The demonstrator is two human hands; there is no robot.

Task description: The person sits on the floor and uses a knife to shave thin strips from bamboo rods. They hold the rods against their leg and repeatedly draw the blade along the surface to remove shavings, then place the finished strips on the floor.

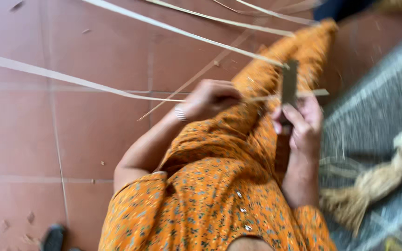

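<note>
My left hand (210, 97) pinches a long pale bamboo strip (70, 79) that runs out to the left across the floor. In my right hand (303, 123) a dark flat blade (289, 83) stands upright, its edge meeting the strip above my lap. My legs are covered in orange flowered cloth (238, 153), and a bangle sits on my left wrist. The picture is blurred by motion.
More thin pale strips (187, 32) cross the reddish tiled floor (47, 139) at the top. A grey woven mat (382, 107) lies on the right with a bundle of straw-coloured fibre (378, 186) on it. Small shavings dot the tiles at left.
</note>
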